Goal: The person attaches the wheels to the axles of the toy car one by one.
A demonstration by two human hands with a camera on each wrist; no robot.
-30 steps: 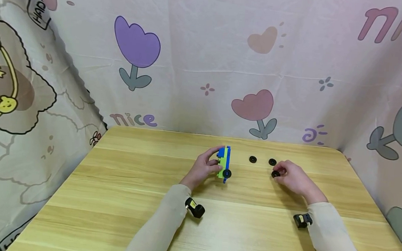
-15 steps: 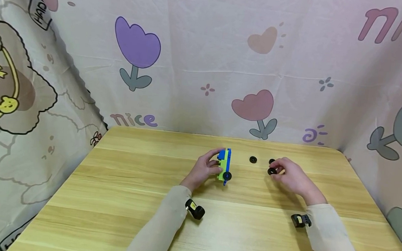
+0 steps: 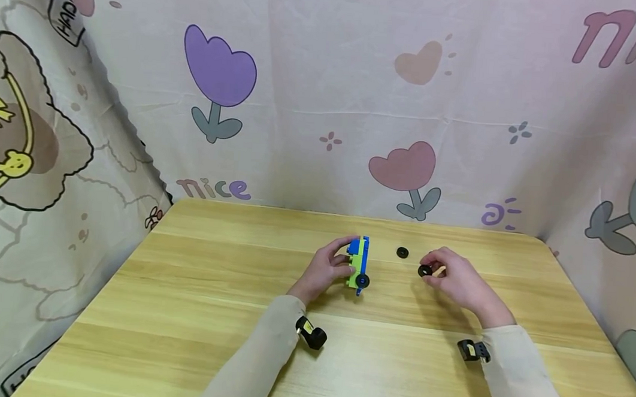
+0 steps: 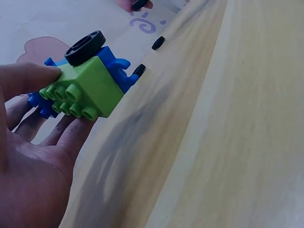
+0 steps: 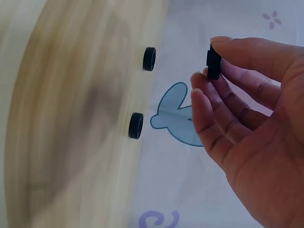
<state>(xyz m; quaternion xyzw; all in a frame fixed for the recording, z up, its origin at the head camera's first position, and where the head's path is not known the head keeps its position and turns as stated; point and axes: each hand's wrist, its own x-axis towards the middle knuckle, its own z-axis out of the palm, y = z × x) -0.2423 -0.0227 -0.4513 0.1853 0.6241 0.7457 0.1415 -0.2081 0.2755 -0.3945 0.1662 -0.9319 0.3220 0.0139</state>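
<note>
My left hand (image 3: 322, 270) grips a toy car (image 4: 90, 85) built of green and blue plastic blocks. The car is tipped on its side, and a black wheel (image 3: 362, 281) on it faces up; rows of green studs show in the left wrist view. Between thumb and fingers, my right hand (image 5: 256, 104) pinches a loose black wheel (image 5: 214, 62), held above the tabletop. A gap separates that wheel from the car.
Two more black wheels lie on the wooden table (image 3: 182, 311): one wheel (image 5: 149, 59) and another wheel (image 5: 136, 125), of which the head view shows only one beyond the hands. A printed cloth (image 3: 314, 60) hangs behind the table's far edge.
The right hand has raised its wheel and drifted left with it, covering one table wheel in the head view. The left hand and car have shifted slightly right and nearer.
</note>
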